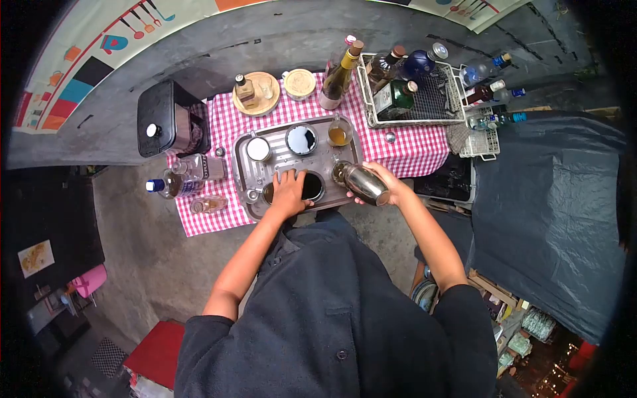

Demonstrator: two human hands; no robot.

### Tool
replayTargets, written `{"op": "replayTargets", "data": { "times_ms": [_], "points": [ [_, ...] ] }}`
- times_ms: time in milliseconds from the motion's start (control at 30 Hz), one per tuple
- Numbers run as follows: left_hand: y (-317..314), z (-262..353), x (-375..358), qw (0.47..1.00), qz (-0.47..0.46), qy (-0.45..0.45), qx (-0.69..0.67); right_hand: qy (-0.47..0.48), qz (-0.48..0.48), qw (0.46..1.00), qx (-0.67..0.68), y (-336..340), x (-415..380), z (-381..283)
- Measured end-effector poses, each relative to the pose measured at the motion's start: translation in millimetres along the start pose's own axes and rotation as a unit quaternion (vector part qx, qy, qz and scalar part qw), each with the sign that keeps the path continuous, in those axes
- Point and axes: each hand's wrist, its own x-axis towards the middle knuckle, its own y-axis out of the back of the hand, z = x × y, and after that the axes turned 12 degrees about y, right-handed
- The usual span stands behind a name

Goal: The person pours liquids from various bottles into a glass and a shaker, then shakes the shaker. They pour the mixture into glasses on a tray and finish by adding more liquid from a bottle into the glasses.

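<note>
Right in front of the black shirt (pixel 318 312), we are seeing the left hand (pixel 289 194) palm down, its fingers standing slightly apart beside a round container of dark liquid (pixel 323 188); whether they are gripping anything, we are not able to tell. And over to the right, we are watching the right hand (pixel 388 186) clamping its fingers around a shiny silver metal shaker (pixel 367 186), which is slanting across the right edge of a brown rectangular tray (pixel 265 171)! Farther in, we are spotting a cup with white contents (pixel 258 149), a round bowl of dark liquid (pixel 288 140) and a clear glass mug of amber liquid (pixel 339 127), all sitting on the tray. Beyond, on the pink-and-white checked cloth (pixel 222 113), we are finding a tall yellow-necked bottle (pixel 340 76) standing beside a white wire basket (pixel 415 123) holding more bottles.
</note>
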Motion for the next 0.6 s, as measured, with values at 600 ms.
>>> {"op": "replayTargets", "data": {
  "times_ms": [600],
  "points": [
    [3,20,-2,0.996,-0.005,0.067,0.051,0.072,-0.092,0.977,0.18,13,11,32]
  ]
}}
